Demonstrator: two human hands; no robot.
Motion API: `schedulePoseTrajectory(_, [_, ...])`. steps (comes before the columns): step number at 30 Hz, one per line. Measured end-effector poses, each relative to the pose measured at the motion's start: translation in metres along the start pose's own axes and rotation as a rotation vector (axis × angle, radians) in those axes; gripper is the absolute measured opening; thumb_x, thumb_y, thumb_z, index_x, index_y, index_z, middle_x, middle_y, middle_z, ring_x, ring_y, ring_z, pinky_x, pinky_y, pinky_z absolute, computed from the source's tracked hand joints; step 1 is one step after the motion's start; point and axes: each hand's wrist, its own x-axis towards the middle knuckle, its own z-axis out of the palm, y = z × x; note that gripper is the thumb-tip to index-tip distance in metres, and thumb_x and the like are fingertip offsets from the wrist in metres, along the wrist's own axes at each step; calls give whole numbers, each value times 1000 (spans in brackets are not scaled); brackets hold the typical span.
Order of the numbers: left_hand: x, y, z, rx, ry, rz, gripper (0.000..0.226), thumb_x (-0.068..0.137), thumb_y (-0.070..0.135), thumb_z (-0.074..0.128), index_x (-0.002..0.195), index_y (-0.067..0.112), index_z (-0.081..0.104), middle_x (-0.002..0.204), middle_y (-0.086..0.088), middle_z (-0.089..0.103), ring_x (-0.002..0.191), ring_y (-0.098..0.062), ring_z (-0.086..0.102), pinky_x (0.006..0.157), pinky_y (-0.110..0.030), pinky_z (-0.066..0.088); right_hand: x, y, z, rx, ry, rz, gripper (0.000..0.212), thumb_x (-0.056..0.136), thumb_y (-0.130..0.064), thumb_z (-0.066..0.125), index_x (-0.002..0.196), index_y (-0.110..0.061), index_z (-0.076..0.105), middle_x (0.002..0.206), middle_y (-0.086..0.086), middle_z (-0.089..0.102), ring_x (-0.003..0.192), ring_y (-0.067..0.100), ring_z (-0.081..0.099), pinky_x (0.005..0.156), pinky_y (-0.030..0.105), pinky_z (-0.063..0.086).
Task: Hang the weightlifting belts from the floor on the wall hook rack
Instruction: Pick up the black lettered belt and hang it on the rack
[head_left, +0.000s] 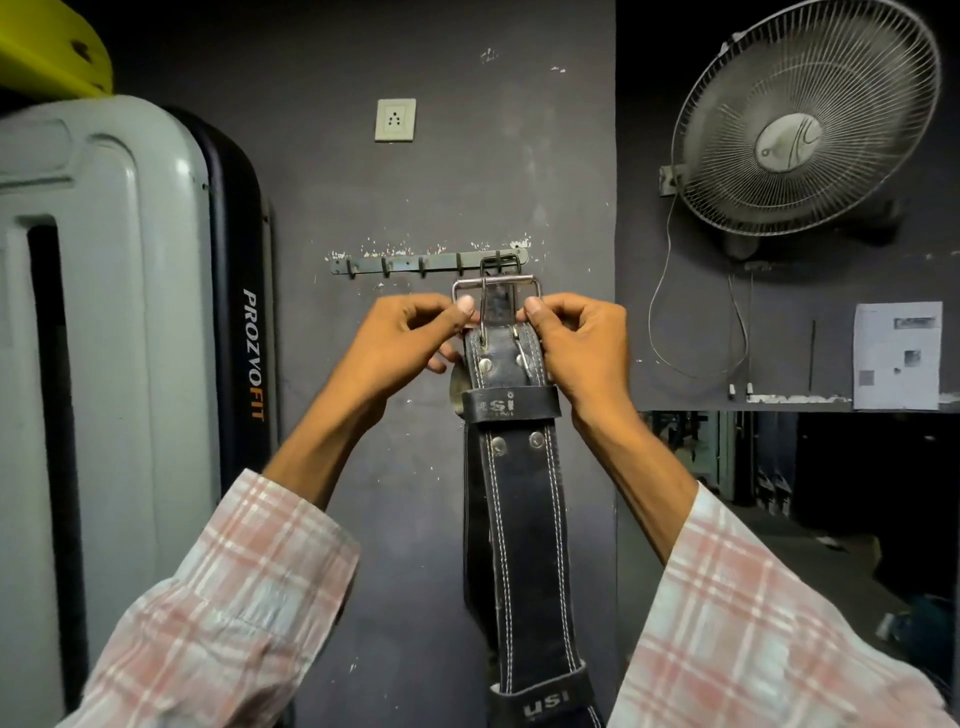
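A black leather weightlifting belt (524, 519) with white stitching hangs straight down against the grey wall. Its silver buckle (496, 287) is held just below the right end of the wall hook rack (415, 264), a dark metal bar with several hooks. My left hand (410, 338) pinches the buckle's left side and my right hand (576, 343) pinches its right side. Behind the buckle, another dark buckle (500, 264) sits on the rack's right hooks. The hooks further left are bare.
A grey machine housing (114, 338) with a black edge stands close on the left. A wall fan (805, 119) with a dangling cord is mounted at the upper right. A white socket (395, 120) sits above the rack. A shelf with a paper (897, 356) is at the right.
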Motion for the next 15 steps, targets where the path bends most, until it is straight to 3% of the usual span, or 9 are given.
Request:
schedulePoseTrajectory(2, [-2,-14,5,27,-4,-1,28,99,36,58,89,17,77,64,12,66,61,-2,56,58,-18,49,10,4,6,-22,34,-15,20,92,-20,72,73,-23,77,71,-7,76,67,7,68,67,25,55])
schedulePoseTrajectory(6, [16,-38,12,25,122,44,29,99,29,60,91,7,78,72,-6,67,61,-9,55,53,-17,47,28,25,24,-23,57,-15,17,92,-20,73,76,-22,78,75,-7,77,73,12,73,73,30,61])
schedulePoseTrajectory(8, [34,-53,14,-53,174,36,26,97,26,64,90,6,79,68,-3,67,59,-10,54,51,-18,45,38,41,33,-1,55,-8,13,92,-20,73,81,-20,80,78,-5,78,75,13,74,75,33,62])
schedulePoseTrajectory(11, [60,-82,17,-153,227,41,20,96,25,67,91,10,80,56,12,64,52,-3,49,49,-17,40,53,65,46,17,34,-25,7,92,-21,73,87,-19,77,74,1,77,66,15,70,64,36,58])
schedulePoseTrajectory(15, [99,-123,18,-198,285,87,18,94,21,69,101,7,78,70,6,71,52,4,55,49,-15,43,81,97,69,67,53,-44,8,92,-18,75,91,-17,67,70,9,75,53,14,66,50,31,53])
